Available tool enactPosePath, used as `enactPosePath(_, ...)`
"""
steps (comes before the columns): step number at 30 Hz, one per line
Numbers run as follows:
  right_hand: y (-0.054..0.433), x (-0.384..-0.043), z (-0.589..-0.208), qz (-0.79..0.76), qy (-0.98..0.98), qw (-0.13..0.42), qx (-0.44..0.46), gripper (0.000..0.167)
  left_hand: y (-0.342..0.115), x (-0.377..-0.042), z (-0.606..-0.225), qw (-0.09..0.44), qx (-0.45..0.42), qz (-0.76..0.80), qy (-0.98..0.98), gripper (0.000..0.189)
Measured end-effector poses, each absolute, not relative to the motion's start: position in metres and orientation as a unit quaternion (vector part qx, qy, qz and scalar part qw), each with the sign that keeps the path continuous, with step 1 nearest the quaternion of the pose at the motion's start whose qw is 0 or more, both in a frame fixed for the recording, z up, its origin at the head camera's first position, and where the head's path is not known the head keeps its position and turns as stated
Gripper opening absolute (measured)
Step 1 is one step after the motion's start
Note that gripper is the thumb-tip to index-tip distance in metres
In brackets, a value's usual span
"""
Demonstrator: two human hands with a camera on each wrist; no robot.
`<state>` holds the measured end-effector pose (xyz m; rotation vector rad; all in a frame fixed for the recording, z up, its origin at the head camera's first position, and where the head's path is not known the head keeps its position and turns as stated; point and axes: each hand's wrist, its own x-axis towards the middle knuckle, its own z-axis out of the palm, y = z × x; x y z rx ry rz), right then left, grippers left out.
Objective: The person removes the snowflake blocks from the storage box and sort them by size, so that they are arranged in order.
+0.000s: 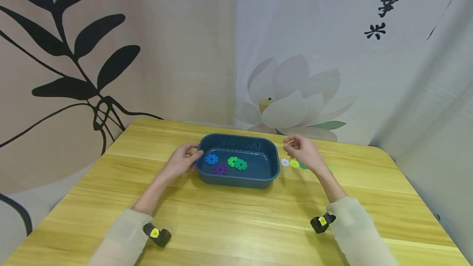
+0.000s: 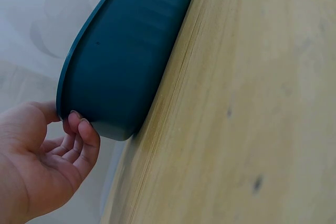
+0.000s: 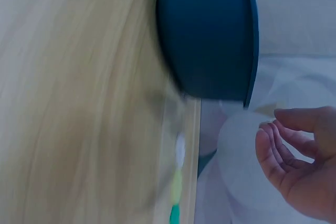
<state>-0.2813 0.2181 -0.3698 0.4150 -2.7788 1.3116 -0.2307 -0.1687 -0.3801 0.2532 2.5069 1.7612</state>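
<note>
A dark blue plastic basin [image 1: 236, 180] stands on the wooden table. My left hand [image 1: 182, 160] pinches its left rim, thumb over the edge and fingers curled beneath; the left wrist view shows the same grip on the basin wall [image 2: 121, 51]. Inside lie a blue snowflake disc [image 1: 211, 159], a purple disc [image 1: 219, 170], a light green disc [image 1: 233, 161] and a green disc [image 1: 241, 164], the two greens overlapping. Past the basin's right end hovers my right hand [image 1: 304, 153], fingers loosely bent, thumb apart from them, with nothing visible between.
Right of the basin, a white disc [image 1: 285, 162], a yellow disc [image 1: 294, 163] and a green disc [image 1: 303, 166] lie in a row on the table [image 1: 236, 225]. My right forearm partly hides the row. A printed curtain [image 1: 184, 52] hangs behind the table's far edge.
</note>
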Motion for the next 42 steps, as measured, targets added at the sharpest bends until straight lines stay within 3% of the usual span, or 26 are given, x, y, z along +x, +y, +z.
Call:
enactPosePath(9, 0.169, -0.285, -0.364, 0.435, -0.884, -0.002, 0.172, 0.026, -0.175, -0.243, -0.398, 0.033, 0.078, 0.568, 0.819, 0.046)
enactPosePath(16, 0.139, -0.287, -0.376, 0.426, -0.881, -0.054, 0.2, 0.026, -0.18, -0.256, -0.418, 0.024, 0.08, 0.566, 0.82, 0.051)
enactPosePath(31, 0.104, -0.291, -0.395, 0.328, -0.92, -0.111, 0.183, 0.029, -0.176, -0.251, -0.411, 0.026, 0.079, 0.566, 0.82, 0.05)
enactPosePath(36, 0.098, -0.291, -0.4, 0.292, -0.933, -0.115, 0.176, 0.029, -0.17, -0.236, -0.387, 0.035, 0.081, 0.564, 0.821, 0.047)
enactPosePath(42, 0.097, -0.291, -0.402, 0.29, -0.937, -0.097, 0.167, 0.026, -0.178, -0.253, -0.411, 0.032, 0.078, 0.571, 0.817, 0.05)
